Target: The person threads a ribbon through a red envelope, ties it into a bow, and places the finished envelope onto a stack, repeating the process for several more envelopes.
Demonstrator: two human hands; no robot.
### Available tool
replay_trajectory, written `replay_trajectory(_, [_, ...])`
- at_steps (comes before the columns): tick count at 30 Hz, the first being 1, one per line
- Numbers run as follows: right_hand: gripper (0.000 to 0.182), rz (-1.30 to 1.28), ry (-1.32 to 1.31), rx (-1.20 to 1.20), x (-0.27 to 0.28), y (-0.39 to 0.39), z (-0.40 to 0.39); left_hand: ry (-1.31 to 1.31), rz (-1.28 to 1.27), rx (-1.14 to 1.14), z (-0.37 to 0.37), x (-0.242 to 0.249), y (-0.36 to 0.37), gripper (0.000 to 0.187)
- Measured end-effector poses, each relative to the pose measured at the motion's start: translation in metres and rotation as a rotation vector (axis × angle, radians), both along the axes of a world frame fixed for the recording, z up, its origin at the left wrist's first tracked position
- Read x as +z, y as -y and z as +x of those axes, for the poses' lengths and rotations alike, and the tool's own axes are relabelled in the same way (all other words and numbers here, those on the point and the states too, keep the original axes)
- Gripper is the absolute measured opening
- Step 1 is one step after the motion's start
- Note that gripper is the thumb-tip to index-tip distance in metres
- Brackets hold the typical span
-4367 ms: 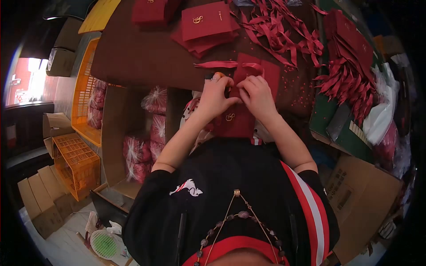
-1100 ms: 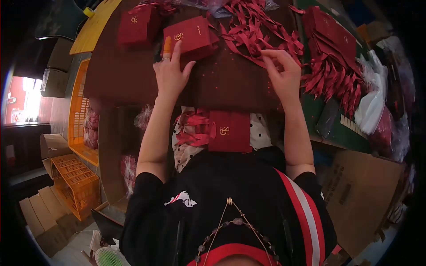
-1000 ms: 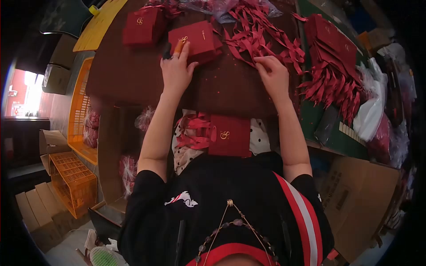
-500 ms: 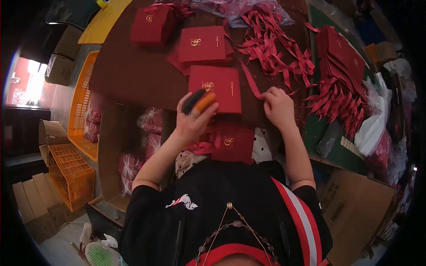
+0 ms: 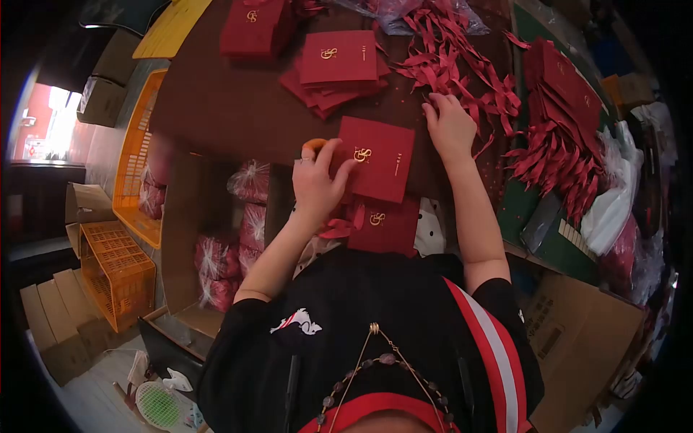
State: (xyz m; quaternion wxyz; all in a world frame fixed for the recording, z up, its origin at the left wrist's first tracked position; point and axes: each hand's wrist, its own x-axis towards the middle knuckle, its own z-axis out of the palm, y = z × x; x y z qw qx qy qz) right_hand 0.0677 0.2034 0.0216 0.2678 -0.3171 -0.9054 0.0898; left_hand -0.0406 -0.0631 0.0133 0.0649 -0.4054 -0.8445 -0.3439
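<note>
In front of me lies a flat red paper bag [image 5: 382,159] with gold lettering, turned slightly. My left hand [image 5: 317,180] is at its left edge, fingers bent and apart, the thumb and a fingertip touching the bag. An orange finger cover [image 5: 313,146] shows on that hand. My right hand [image 5: 452,131] is above the bag's upper right corner, beside the pile of red ribbons [image 5: 451,65]. Its thumb and forefinger come together, but what is between them cannot be made out. Another red bag [image 5: 381,225] lies closer to my body, partly covered.
Red bags [image 5: 339,61] are stacked beyond, with another stack [image 5: 249,32] at the back left. Ribboned bags [image 5: 559,94] lie on the green surface at right. A carton [image 5: 180,238] with plastic-wrapped red bundles [image 5: 216,263] and an orange crate [image 5: 133,187] stand at left.
The front bag has shifted right and turned a little. My right hand has moved up towards the ribbon pile. My left hand has drawn back from the bag's face to its left edge.
</note>
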Motion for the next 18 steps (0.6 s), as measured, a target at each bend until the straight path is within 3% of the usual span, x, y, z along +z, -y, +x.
replay_trajectory(2, [0.018,0.103,0.091,-0.105,-0.012,-0.005,-0.013,0.056,-0.096,0.13,-0.006,0.002,-0.011,0.058])
replay_trajectory(7, [0.017,0.057,0.075,-0.024,-0.013,-0.005,-0.005,0.112,-0.21,0.133,-0.003,-0.003,-0.026,0.063])
replay_trajectory(9, [0.014,0.085,-0.163,0.145,-0.006,0.0,0.005,0.136,-0.094,0.115,-0.002,-0.009,-0.031,0.062])
replay_trajectory(10, [0.014,0.081,-0.16,0.143,-0.001,0.007,0.01,0.139,-0.098,0.114,0.001,-0.007,-0.031,0.062])
replay_trajectory(13, [0.012,-0.633,-0.384,0.198,0.024,0.049,0.017,0.176,-0.052,0.119,0.005,-0.002,-0.034,0.058])
replay_trajectory(18, [0.011,-0.563,-0.421,0.363,0.018,0.079,0.007,0.193,0.07,0.072,0.003,-0.001,-0.037,0.052])
